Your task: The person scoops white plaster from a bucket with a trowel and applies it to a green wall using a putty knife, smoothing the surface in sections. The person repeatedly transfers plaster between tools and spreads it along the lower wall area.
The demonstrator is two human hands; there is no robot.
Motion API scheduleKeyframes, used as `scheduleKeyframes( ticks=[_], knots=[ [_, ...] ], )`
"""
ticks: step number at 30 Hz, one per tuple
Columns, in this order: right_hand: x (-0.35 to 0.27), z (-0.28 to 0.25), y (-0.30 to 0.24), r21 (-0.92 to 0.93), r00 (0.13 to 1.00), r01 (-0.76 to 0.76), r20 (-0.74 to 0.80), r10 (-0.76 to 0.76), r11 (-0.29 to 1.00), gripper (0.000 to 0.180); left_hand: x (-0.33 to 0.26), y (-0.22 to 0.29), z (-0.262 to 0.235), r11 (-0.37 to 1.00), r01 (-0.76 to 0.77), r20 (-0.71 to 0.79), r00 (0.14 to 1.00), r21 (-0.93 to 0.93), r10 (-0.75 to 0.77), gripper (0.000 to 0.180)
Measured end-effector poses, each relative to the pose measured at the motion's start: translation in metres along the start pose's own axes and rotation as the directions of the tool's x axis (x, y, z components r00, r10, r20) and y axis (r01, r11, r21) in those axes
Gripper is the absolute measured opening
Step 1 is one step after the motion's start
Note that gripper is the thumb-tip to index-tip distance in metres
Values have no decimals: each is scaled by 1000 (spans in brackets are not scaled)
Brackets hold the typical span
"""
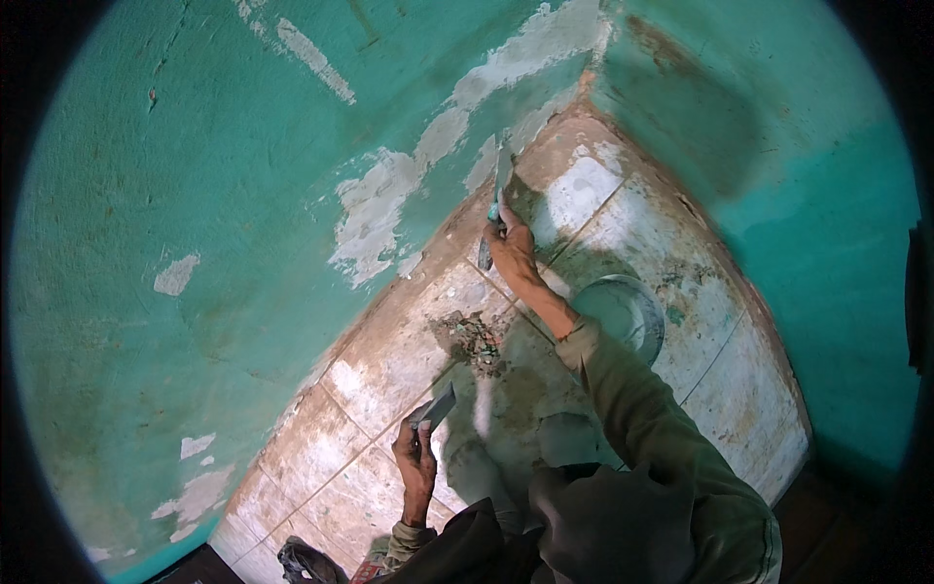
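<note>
A person's right hand (511, 248) grips a scraper (500, 180) against the patched green wall (224, 195) low in a corner; the left hand (416, 462) holds a second flat blade (434, 407), debris (475, 341) and a bowl (623, 311) lying between and beside them on the tiled floor (379, 360).

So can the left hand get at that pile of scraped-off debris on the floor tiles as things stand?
Probably yes. The left hand hangs low over the tiles, with bare floor between it and the debris pile. But it already grips a flat blade, so it could likely only push the pile.
</note>
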State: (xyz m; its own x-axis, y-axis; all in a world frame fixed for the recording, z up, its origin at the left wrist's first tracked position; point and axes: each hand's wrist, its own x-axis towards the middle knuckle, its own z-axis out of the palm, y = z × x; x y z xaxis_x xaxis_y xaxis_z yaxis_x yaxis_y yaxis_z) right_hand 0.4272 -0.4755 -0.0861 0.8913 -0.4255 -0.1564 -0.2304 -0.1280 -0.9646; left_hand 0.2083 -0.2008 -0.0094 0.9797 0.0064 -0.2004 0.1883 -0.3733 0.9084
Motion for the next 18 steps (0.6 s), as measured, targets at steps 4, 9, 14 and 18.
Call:
scheduleKeyframes(
  ticks=[4, 9, 14, 18],
  knots=[
    [-19, -8, 10, -2, 999, 35, 34, -35, 999, 59, 0, 6, 1, 999, 45, 6, 999, -14, -45, 21],
    [13, -40, -6, 215, 994, -50, -88, 70, 975, 60, -1, 9, 0, 998, 30, -21, 999, -46, -31, 21],
    [33, -42, -32, 133, 992, 12, -128, 5, 991, 62, -2, 9, -3, 999, 40, -8, 999, -36, -40, 23],
    [49, -9, -7, 130, 991, 58, -126, -42, 990, 64, 0, 14, 1, 997, 48, 22, 999, -59, -47, 24]
  ],
)
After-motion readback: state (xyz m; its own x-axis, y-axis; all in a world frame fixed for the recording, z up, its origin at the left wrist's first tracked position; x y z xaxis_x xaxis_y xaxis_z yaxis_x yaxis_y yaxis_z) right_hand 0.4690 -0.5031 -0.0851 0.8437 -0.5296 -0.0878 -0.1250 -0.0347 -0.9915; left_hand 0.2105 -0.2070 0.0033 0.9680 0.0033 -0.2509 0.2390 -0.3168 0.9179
